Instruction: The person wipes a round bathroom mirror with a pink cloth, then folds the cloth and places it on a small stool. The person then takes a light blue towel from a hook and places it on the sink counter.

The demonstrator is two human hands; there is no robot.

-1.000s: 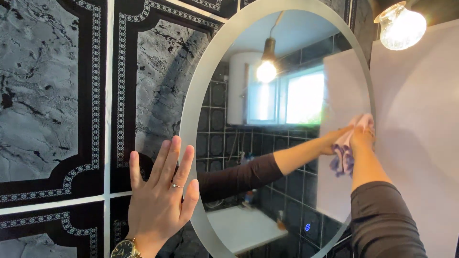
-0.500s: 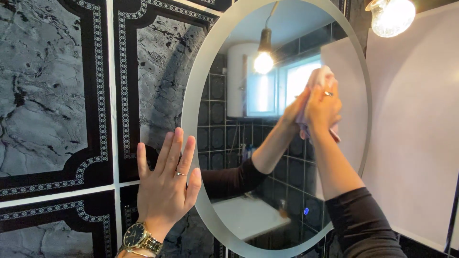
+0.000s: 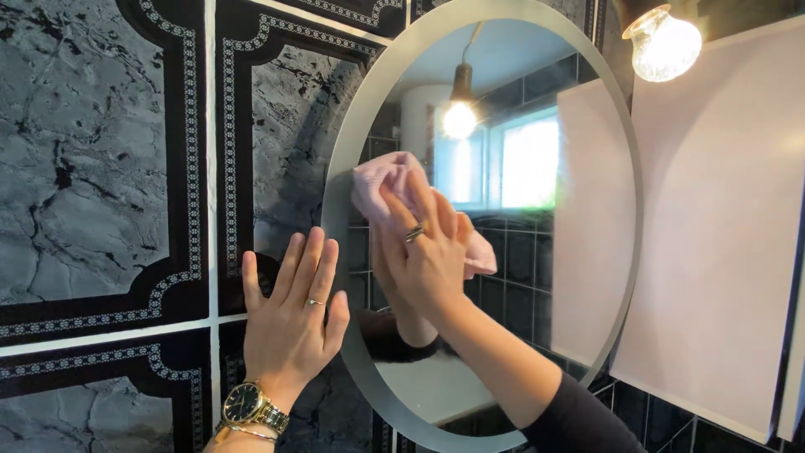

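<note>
An oval mirror [image 3: 537,277] with a frosted rim hangs on a wall of dark marbled tiles. My right hand [image 3: 423,252], wearing a ring, presses a pink cloth [image 3: 381,180] flat against the left part of the glass. My left hand [image 3: 289,319] lies open and flat on the tiles, its fingertips touching the mirror's left rim; a ring and a gold wristwatch [image 3: 251,407] show on it. The cloth sticks out above and to the right of my right hand.
A lit bare bulb [image 3: 662,42] hangs at the top right, above a white cabinet [image 3: 721,226] beside the mirror. The glass reflects a second bulb, a window, a white boiler and dark tiles.
My right hand has swept the cloth from the mirror's right edge across the upper middle to the left side. My left hand has stayed flat on the wall.
</note>
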